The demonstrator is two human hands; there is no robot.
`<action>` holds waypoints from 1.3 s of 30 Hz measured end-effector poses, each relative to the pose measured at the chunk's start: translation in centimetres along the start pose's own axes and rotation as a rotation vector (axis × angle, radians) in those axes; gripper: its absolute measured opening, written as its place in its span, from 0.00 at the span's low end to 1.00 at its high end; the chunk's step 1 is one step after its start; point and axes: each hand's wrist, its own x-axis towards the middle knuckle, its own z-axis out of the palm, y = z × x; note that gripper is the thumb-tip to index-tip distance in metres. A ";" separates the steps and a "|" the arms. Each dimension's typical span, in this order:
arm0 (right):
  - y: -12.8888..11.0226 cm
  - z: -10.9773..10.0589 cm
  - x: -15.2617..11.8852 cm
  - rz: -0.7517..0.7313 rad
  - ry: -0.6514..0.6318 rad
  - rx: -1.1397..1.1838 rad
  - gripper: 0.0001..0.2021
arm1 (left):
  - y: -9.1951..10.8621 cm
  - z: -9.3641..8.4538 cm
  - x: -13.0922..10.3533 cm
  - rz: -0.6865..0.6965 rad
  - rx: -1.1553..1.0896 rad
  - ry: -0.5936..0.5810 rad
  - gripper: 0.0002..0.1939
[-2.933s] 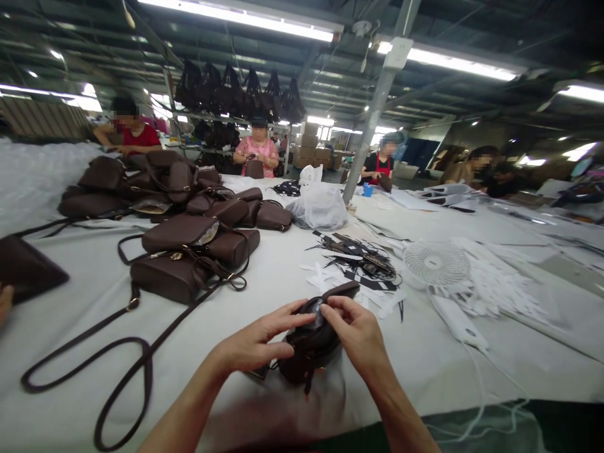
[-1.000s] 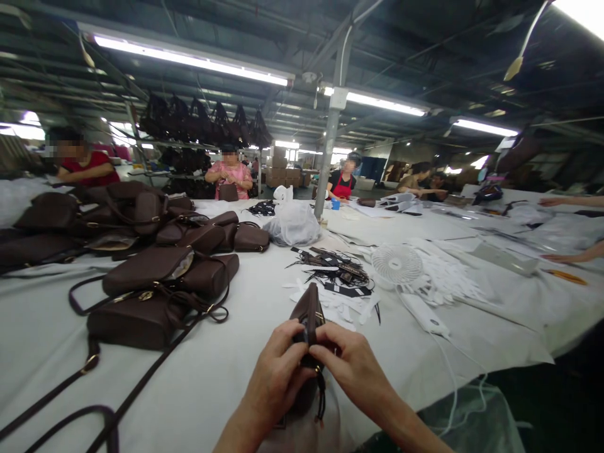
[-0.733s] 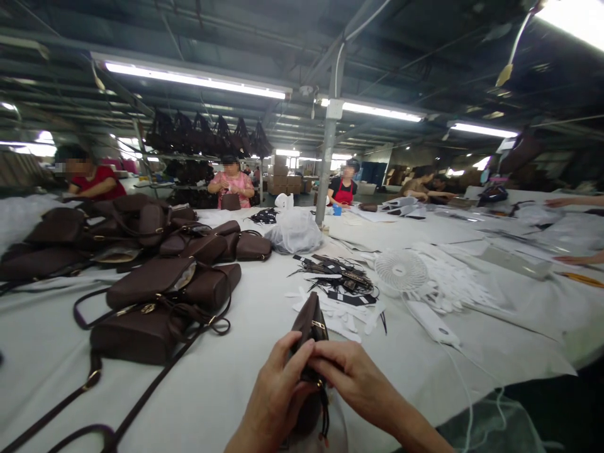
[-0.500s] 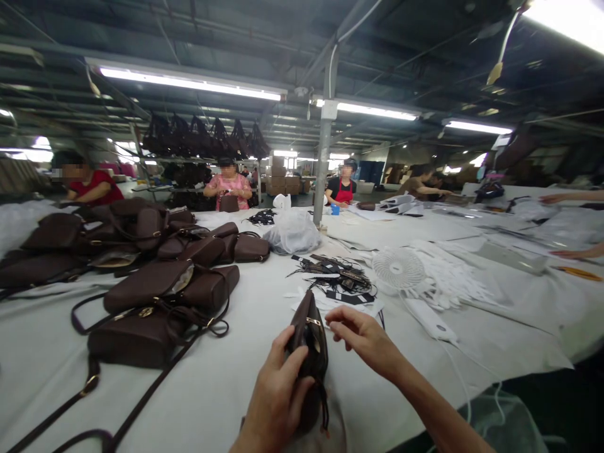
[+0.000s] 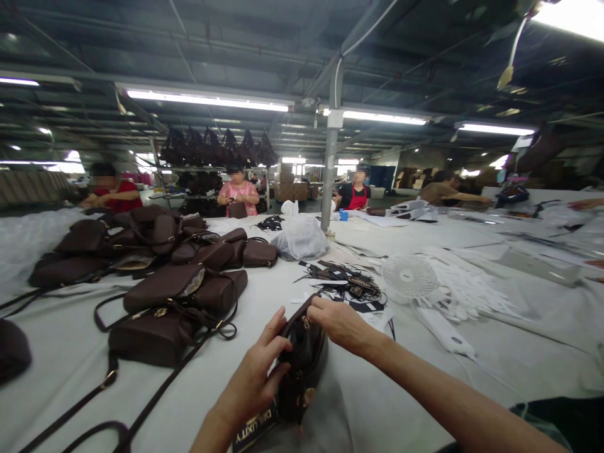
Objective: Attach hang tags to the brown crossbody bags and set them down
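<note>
A dark brown handbag [image 5: 302,358] stands before me on the white-covered table, its top gaping and a gold zipper part showing near the far end. My left hand [image 5: 259,362] grips its left rim, fingers and thumb hooked over the edge. At the far right of the opening, my right hand [image 5: 337,321] is closed in a pinch on the bag's edge; what exactly lies between the fingertips is hidden. A black tag with gold lettering [image 5: 257,428] shows under my left wrist, beside the bag.
Brown handbags [image 5: 155,333] with trailing straps are heaped at left. Black tags [image 5: 346,283] lie beyond my hands, beside a white fan [image 5: 409,277] and white strips [image 5: 467,296]. A plastic bag [image 5: 299,236] sits by a metal post [image 5: 329,170]. Several people work around the table.
My right hand has moved left from beside the bag and closed on its far edge. My left hand has shifted left along with the rim, and the bag gapes wider.
</note>
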 end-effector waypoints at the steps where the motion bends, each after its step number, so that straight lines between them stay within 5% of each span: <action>1: 0.0 0.1 0.2 0.019 -0.004 0.007 0.07 | 0.0 -0.1 0.0 -0.023 -0.002 0.003 0.15; 4: -0.4 0.6 0.6 0.081 0.011 0.063 0.05 | 0.2 0.1 -0.3 -0.065 -0.012 0.007 0.13; 9: -1.0 1.7 0.9 0.208 0.043 0.488 0.02 | 0.0 -0.4 0.1 -0.038 -0.028 -0.002 0.14; 15: -1.5 0.9 0.9 0.092 0.131 0.426 0.06 | -1.9 -2.5 1.6 -0.048 0.123 0.000 0.20; 20: -3.6 1.4 0.8 0.086 0.051 0.620 0.02 | -0.6 0.8 1.7 -0.142 0.218 0.272 0.26; 25: -4.2 3.2 -0.2 -0.055 0.254 0.463 0.05 | 0.5 4.3 2.0 -0.194 0.239 0.412 0.18; 33: -4.2 4.4 -0.8 -0.183 0.298 0.249 0.08 | 0.0 4.4 1.3 -0.172 0.246 0.411 0.17; 39: -5.2 4.3 0.0 -0.112 0.303 0.140 0.09 | -0.3 5.1 1.4 -0.120 0.282 0.436 0.23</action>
